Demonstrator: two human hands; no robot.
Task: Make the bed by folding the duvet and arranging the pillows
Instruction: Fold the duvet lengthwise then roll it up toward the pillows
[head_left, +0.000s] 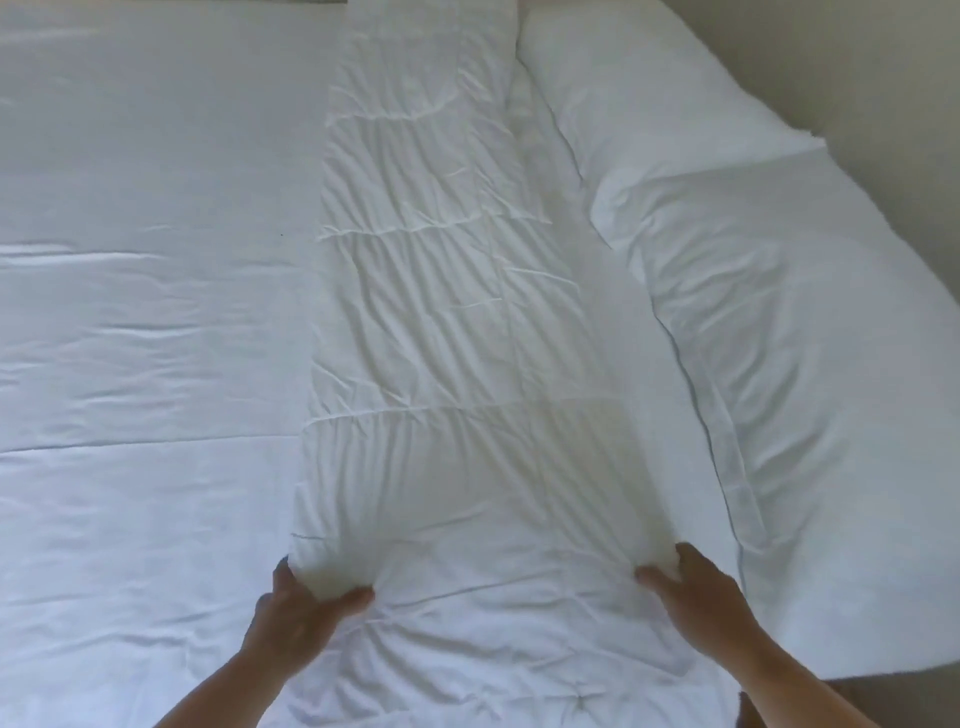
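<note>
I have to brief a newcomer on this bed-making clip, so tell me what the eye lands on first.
A long folded duvet runs as a rumpled white strip up the middle of the bed, away from the viewer. At its near end the left hand and the right hand each grip a corner. Plump white pillows lie along the right side, and a flat sheet spreads to the left.

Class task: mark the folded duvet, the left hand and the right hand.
folded duvet (441, 322), head view, middle of its top face.
left hand (298, 608), head view, back of the hand.
right hand (696, 590), head view, back of the hand.
</note>
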